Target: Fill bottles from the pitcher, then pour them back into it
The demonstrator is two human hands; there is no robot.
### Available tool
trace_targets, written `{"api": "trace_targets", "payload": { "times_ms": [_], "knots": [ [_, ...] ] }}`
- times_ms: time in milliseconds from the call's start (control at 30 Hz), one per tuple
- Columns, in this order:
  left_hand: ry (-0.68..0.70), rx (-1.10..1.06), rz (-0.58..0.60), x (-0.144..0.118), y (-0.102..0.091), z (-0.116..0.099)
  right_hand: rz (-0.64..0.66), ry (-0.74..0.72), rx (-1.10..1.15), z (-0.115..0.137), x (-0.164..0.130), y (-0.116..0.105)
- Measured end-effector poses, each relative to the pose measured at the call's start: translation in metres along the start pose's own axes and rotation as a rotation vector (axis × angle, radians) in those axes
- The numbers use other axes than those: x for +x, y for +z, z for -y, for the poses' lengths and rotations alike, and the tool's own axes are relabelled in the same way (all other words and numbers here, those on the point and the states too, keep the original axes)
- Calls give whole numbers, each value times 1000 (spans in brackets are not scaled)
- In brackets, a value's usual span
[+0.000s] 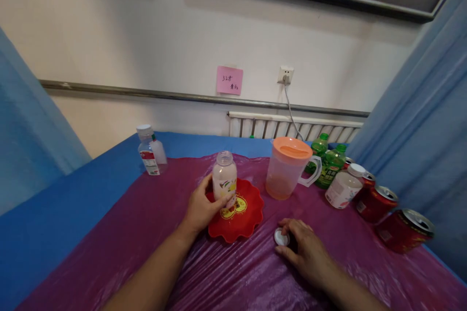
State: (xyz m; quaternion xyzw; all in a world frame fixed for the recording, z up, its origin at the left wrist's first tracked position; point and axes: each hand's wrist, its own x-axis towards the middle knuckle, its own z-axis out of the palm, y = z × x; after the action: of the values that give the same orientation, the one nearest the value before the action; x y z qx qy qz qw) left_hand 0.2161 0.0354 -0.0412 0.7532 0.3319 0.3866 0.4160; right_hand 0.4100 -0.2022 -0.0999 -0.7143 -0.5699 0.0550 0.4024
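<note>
My left hand [204, 206] is wrapped round an uncapped clear bottle [224, 177] with a pale printed sleeve. The bottle is upright at the red scalloped plate [251, 216]; whether its base touches the plate is hidden. Yellow printing shows on the plate's middle. Low over the purple sheet, to the right of the plate, my right hand [304, 248] has thumb and fingertips round a white bottle cap [281, 237]. The cap shows its inner side upward and is at or just above the sheet.
A pitcher [282, 175] with an orange lid stands behind my right hand. Green bottles [330, 165], a white-capped bottle [345, 187] and red cans [404, 231] line the right side. Clear bottles [149, 153] stand back left. Purple plastic sheeting [153, 214] covers the blue table [91, 189].
</note>
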Motion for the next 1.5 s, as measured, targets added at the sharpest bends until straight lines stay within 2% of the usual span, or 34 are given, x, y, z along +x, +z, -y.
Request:
{"api": "trace_targets", "payload": {
  "times_ms": [67,133,233,300,367,467,600,700,900,1033,1267,1500],
  "knots": [
    [36,46,-9,0,-1,1,-73,-19,25,-2,0,-4],
    [82,110,-2,0,-3,1,-222,11,59,-7,8,-11],
    [127,177,31,0,-5,1,-496,146,163,-21,38,-29],
    [144,207,38,0,-6,1,-617,254,262,-35,66,-42],
    [167,234,38,1,-6,2,-673,342,316,-48,94,-53],
    [199,257,43,1,-7,3,-709,383,309,-63,125,-65],
    [191,263,50,-2,-7,5,-700,358,336,-72,141,-73],
    [152,287,66,-3,-6,8,-616,317,441,-73,146,-76],
    [154,364,110,-4,-5,10,-540,258,650,-60,154,-71],
    [133,411,99,-6,-6,8,-496,226,696,-35,163,-81],
    [111,440,129,-9,-6,6,-350,120,622,24,188,-132],
    [110,420,164,-12,-8,0,-234,-18,253,80,203,-152]
  ]
}}
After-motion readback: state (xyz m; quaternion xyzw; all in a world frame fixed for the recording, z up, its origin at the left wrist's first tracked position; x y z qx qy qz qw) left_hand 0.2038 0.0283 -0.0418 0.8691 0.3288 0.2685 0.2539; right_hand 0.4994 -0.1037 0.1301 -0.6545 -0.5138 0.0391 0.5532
